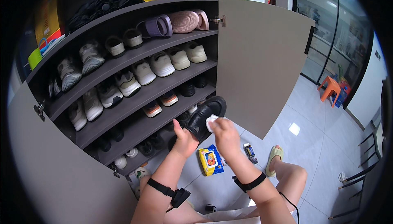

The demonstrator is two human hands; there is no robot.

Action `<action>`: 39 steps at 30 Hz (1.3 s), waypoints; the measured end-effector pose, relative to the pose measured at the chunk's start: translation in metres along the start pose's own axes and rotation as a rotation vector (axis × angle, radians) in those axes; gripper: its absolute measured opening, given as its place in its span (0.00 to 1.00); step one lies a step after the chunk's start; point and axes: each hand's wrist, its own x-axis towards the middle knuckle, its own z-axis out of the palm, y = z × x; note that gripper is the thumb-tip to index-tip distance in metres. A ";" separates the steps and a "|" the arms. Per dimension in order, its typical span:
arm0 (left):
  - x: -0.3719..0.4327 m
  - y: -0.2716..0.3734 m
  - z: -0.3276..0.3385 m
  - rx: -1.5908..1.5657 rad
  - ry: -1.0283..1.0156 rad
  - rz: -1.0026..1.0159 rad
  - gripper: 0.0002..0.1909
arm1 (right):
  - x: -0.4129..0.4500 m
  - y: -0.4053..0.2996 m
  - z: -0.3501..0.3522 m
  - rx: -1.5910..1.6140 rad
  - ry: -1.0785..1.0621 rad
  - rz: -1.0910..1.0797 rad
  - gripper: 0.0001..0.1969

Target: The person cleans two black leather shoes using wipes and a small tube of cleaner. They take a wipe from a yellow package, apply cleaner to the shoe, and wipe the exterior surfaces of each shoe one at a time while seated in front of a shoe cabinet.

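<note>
A black leather shoe is held up in front of the cabinet, its toe pointing up and to the right. My left hand grips it by the heel end, with the thumb raised and the fingers hidden inside or behind it. In my right hand is a crumpled white wipe, pressed against the side of the shoe's upper. Below the hands, a yellow and blue pack of wet wipes lies on the tiled floor. To its right is a small dark box bearing writing.
An open shoe cabinet with several shelves of shoes stands ahead. Its right door and left door swing outward at either side. An orange stool and black-legged chairs are at right. A crumpled tissue lies near the chairs.
</note>
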 end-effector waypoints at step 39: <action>-0.011 -0.039 -0.002 1.364 -0.065 -0.142 0.30 | 0.030 0.015 -0.035 0.199 -0.098 -0.184 0.15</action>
